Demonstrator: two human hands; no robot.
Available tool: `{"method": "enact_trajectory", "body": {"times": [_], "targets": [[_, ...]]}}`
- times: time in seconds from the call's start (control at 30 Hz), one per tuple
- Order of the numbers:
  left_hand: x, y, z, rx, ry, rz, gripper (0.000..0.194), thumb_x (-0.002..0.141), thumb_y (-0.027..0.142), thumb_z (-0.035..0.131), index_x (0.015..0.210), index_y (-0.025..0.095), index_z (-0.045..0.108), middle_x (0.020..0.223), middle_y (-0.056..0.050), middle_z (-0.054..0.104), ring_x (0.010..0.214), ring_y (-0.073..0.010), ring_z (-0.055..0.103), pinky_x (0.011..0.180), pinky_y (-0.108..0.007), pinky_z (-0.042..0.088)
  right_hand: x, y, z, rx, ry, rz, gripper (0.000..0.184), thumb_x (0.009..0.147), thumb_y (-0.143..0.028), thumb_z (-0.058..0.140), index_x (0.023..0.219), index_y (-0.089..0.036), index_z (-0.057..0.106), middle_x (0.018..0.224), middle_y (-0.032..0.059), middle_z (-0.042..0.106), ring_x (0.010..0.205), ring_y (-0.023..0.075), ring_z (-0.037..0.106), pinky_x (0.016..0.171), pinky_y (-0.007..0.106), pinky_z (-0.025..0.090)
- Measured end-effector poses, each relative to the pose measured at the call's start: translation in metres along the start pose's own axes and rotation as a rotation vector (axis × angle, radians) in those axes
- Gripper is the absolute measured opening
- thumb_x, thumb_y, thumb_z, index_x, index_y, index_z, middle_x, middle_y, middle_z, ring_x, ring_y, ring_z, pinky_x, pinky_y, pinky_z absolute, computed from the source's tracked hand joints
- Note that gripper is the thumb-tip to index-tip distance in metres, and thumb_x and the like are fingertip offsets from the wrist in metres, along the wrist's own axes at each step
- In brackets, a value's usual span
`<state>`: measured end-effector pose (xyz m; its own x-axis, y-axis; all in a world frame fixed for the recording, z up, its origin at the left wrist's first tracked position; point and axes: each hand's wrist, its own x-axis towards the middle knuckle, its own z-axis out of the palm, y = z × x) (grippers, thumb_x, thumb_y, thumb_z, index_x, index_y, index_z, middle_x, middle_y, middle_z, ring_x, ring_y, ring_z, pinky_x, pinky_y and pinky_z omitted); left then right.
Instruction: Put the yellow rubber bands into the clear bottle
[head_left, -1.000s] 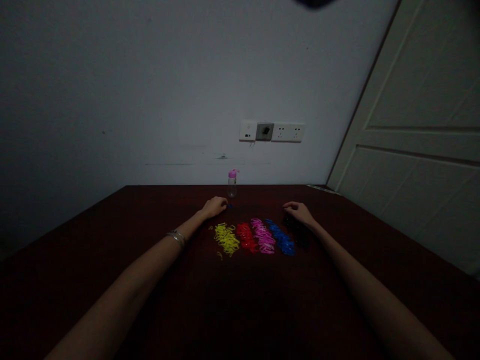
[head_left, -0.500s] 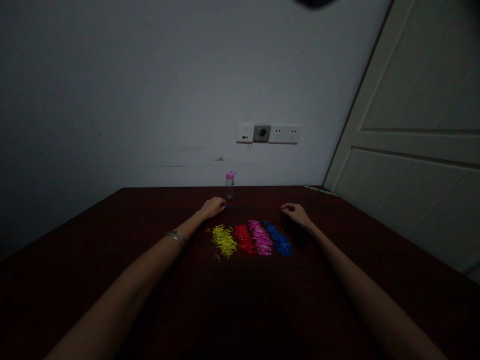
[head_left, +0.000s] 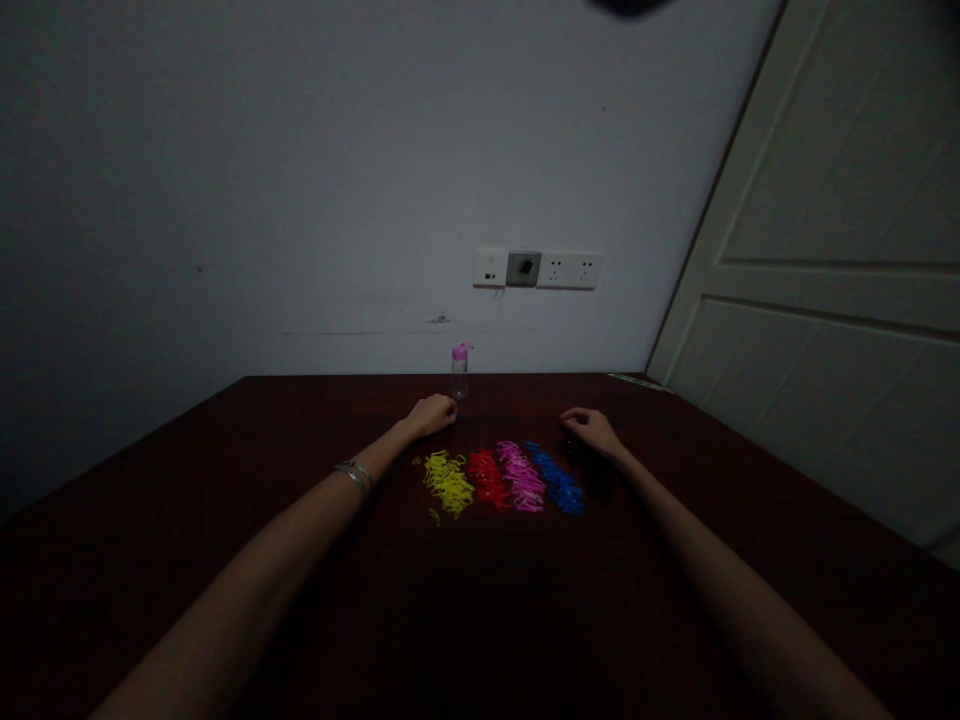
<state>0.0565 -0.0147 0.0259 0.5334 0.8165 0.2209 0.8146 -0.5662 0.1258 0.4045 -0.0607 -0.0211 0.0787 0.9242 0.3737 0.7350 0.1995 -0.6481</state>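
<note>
Four piles of small loops lie side by side on the dark table (head_left: 225,560): yellow (head_left: 448,482), red (head_left: 487,478), pink (head_left: 520,476) and blue (head_left: 559,482). A darker pile (head_left: 598,472) sits to their right, hard to make out. My left hand (head_left: 431,414) rests on the table beyond the yellow pile, fingers curled, close to a small clear bottle with a pink cap (head_left: 460,371). My right hand (head_left: 592,428) lies at the far end of the dark pile, fingers bent down onto the table. In this dim light neither hand's contents can be made out.
The table's far edge meets a white wall carrying a row of sockets (head_left: 537,269). A pale door (head_left: 832,280) stands at the right. A bracelet (head_left: 354,474) circles my left wrist. The room is dark.
The view shifted slightly left and up early on. Both hands stay in nearly the same spots; my left hand edged a little toward the bottle.
</note>
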Motion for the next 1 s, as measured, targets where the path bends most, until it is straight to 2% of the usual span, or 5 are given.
{"method": "enact_trajectory", "body": {"times": [0.1, 0.37, 0.57, 0.77, 1.0], "targets": [[0.004, 0.017, 0.0, -0.078, 0.019, 0.036, 0.017, 0.074, 0.024, 0.05, 0.078, 0.019, 0.065, 0.084, -0.006, 0.064, 0.077, -0.0171, 0.058, 0.064, -0.022, 0.041, 0.0, 0.0, 0.0, -0.007, -0.004, -0.012, 0.023, 0.067, -0.023, 0.05, 0.081, -0.015, 0.067, 0.078, 0.0052, 0.067, 0.073, 0.0171, 0.06, 0.071, 0.026, 0.045], [0.025, 0.088, 0.014, -0.221, 0.016, 0.205, 0.019, 0.071, 0.022, 0.051, 0.08, 0.018, 0.067, 0.079, -0.004, 0.065, 0.068, -0.0135, 0.057, 0.059, -0.02, 0.04, 0.0, -0.002, 0.0, -0.011, -0.008, 0.002, 0.025, 0.067, -0.024, 0.049, 0.082, -0.014, 0.066, 0.079, 0.0062, 0.067, 0.072, 0.0171, 0.06, 0.07, 0.026, 0.045], [0.028, 0.111, 0.023, -0.251, -0.022, 0.253, 0.019, 0.071, 0.024, 0.053, 0.084, 0.021, 0.067, 0.08, -0.003, 0.065, 0.07, -0.0131, 0.057, 0.059, -0.019, 0.039, -0.002, -0.006, 0.0, -0.003, 0.002, 0.001, 0.024, 0.067, -0.024, 0.049, 0.08, -0.015, 0.067, 0.079, 0.0055, 0.067, 0.074, 0.0169, 0.06, 0.071, 0.026, 0.045], [0.025, 0.095, 0.023, -0.397, 0.054, 0.235, 0.027, 0.075, 0.035, 0.05, 0.086, 0.016, 0.067, 0.077, -0.004, 0.065, 0.069, -0.0131, 0.055, 0.06, -0.02, 0.038, -0.002, -0.004, 0.0, -0.002, 0.005, -0.021, 0.024, 0.067, -0.024, 0.049, 0.08, -0.015, 0.067, 0.077, 0.0052, 0.068, 0.073, 0.0172, 0.06, 0.07, 0.026, 0.045], [0.008, 0.024, 0.013, -0.608, 0.258, -0.031, 0.04, 0.078, 0.043, 0.042, 0.074, 0.011, 0.066, 0.063, -0.002, 0.06, 0.06, -0.0113, 0.05, 0.055, -0.02, 0.036, 0.0, 0.0, 0.0, -0.039, -0.018, -0.022, 0.024, 0.067, -0.024, 0.049, 0.08, -0.016, 0.067, 0.079, 0.0054, 0.068, 0.072, 0.017, 0.061, 0.071, 0.026, 0.045]]}}
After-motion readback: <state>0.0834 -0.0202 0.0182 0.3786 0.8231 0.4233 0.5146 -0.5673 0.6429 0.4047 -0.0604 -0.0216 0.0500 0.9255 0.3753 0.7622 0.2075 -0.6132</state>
